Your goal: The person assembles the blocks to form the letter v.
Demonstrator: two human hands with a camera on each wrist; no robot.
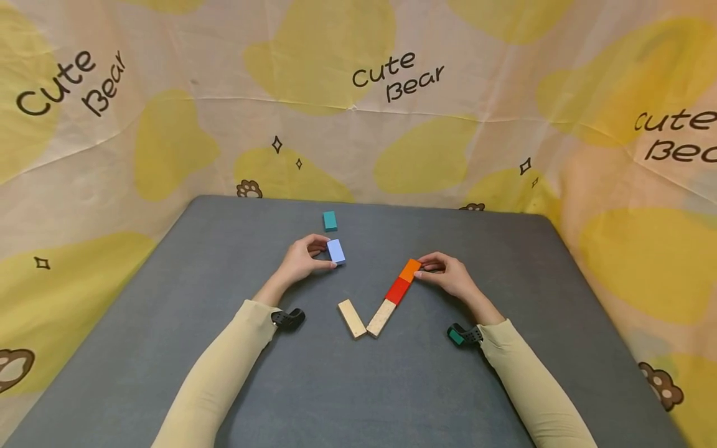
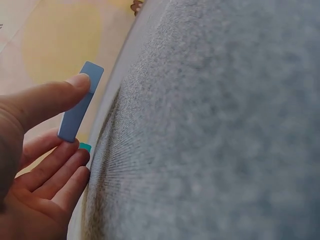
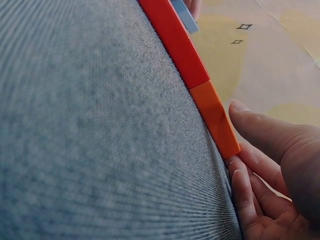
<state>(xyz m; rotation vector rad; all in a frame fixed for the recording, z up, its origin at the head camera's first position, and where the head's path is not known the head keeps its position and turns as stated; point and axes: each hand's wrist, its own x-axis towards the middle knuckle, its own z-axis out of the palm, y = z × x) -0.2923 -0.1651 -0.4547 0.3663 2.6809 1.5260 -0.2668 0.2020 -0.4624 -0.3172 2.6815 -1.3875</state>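
My left hand (image 1: 299,260) pinches a light blue block (image 1: 335,250) by its ends, between thumb and fingertips. In the left wrist view the blue block (image 2: 77,107) stands near upright, thumb at its upper part. A teal block (image 1: 330,221) lies just beyond it. My right hand (image 1: 450,274) is beside an orange block (image 1: 411,269). In the right wrist view its fingertips meet the orange block's end, and a narrow gap shows beside the thumb. A red block (image 1: 398,290) and a plain wooden block (image 1: 381,318) continue the slanted row from the orange one.
A second wooden block (image 1: 351,319) slants the other way, its near end meeting the row's near end in a V. All lie on a grey cloth-covered table (image 1: 347,392). Behind hangs a printed yellow and cream curtain (image 1: 313,68). Black bands sit on both wrists.
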